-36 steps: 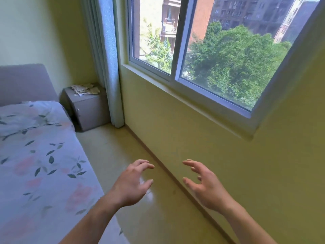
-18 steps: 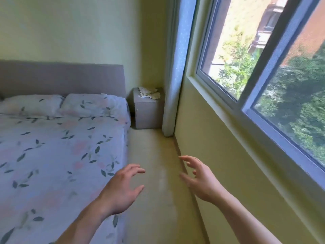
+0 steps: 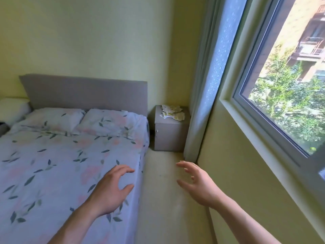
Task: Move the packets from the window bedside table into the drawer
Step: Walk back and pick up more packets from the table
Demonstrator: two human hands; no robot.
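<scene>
Both hands empty, left hand [image 3: 110, 193] and right hand [image 3: 199, 184] fingers spread; packets [image 3: 172, 112] heaped on bedside tabletop [image 3: 186, 110].

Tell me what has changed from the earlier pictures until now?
The view turned left, from the window to the bed and bedside table. Nothing was grasped or released. The left hand and right hand stay open and empty; the packets still lie on the table.

Grey-taupe box bedside table [image 3: 171, 134], crumpled white-and-pale-yellow packets [image 3: 172, 112] on top. Grey padded headboard [image 3: 84, 92]. Pale lilac bedsheet [image 3: 58, 166]: pink flowers, dark green leaves. Yellow walls [image 3: 98, 37], white patterned curtain [image 3: 213, 71].
</scene>
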